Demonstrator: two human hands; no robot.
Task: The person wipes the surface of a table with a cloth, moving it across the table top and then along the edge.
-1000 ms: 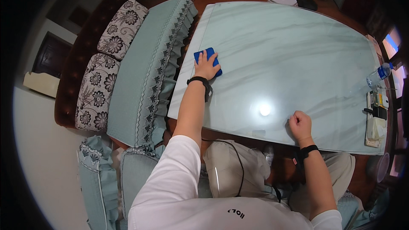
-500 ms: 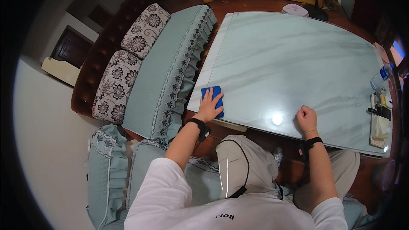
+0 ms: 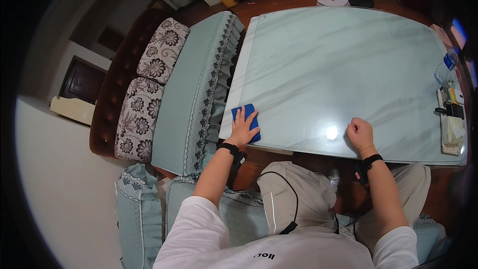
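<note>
We note the blue cloth [image 3: 247, 121] flat under our left hand [image 3: 243, 128], fingers spread open on it, at the counter's [image 3: 348, 60] near-left corner, its long axis running near-to-far, while our right hand [image 3: 359, 133], fisted and empty, rests well apart rightward.

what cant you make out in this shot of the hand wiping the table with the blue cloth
Head view:
- Blue cloth: mostly covered by the left hand.
- Right hand: fisted on the table, palm hidden.
- Items by the plastic bottle: too small, squeezed at the rim.
</note>
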